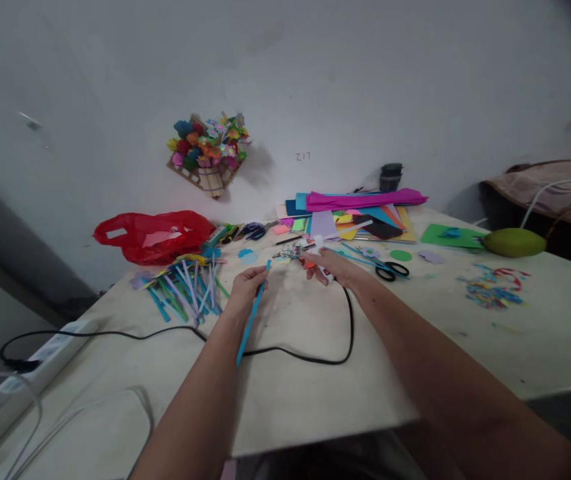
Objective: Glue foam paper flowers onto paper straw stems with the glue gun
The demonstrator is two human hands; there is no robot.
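My left hand [250, 288], near the middle of the table, is closed around a thin blue strip [251, 323] that slants down toward the table's front edge. To its right, my right hand [323, 267] has its fingers wrapped round a white glue gun [326, 272] with an orange part. A black cord loops from the glue gun across the table. Just beyond this hand lies a small pile of mixed scraps [290, 251]. A white stick [358, 228] juts out behind the glue gun.
Colored paper stems [185, 290] and a red plastic bag [158, 233] lie at the left. Colored sheets [365, 200] are stacked at the back. Black scissors [392, 271], paper scraps [495, 290] and a green fruit [514, 242] lie right. A power strip [40, 367] runs along the left edge.
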